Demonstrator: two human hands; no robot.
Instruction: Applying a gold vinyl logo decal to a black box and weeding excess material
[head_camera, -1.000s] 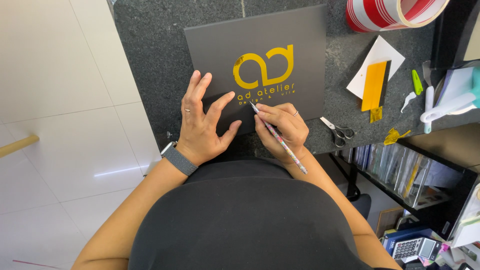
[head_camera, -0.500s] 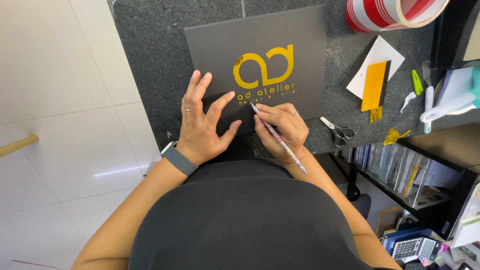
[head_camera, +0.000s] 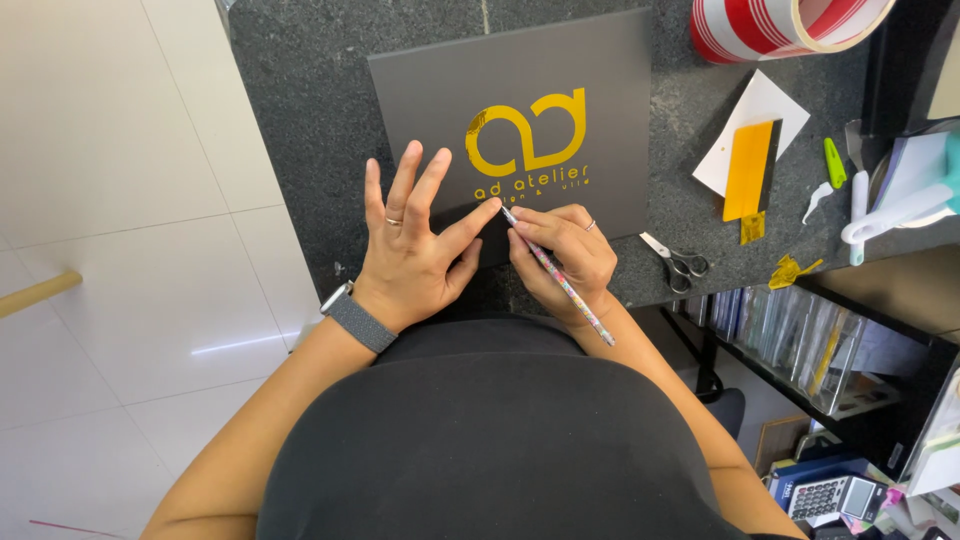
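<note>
- The dark grey board (head_camera: 560, 90) is lying flat on the speckled counter (head_camera: 300, 120), reaching out beyond both hands.
- The left hand (head_camera: 415, 245) is pressing it down, fingers spread.
- The right hand (head_camera: 560, 255) is pinching a slim patterned pen tool (head_camera: 560, 280), tip touching the board beneath its gold lettering (head_camera: 525, 140).

Barely any change over the last second

The left hand (head_camera: 415, 250) has kept its spread fingers (head_camera: 405, 185) flat on the dark board (head_camera: 520, 90), and the right hand (head_camera: 560, 250) has held the thin patterned tool (head_camera: 560, 282) with its tip at the same spot under the yellow lettering (head_camera: 530, 185); only a slight settling of the fingers shows.
</note>
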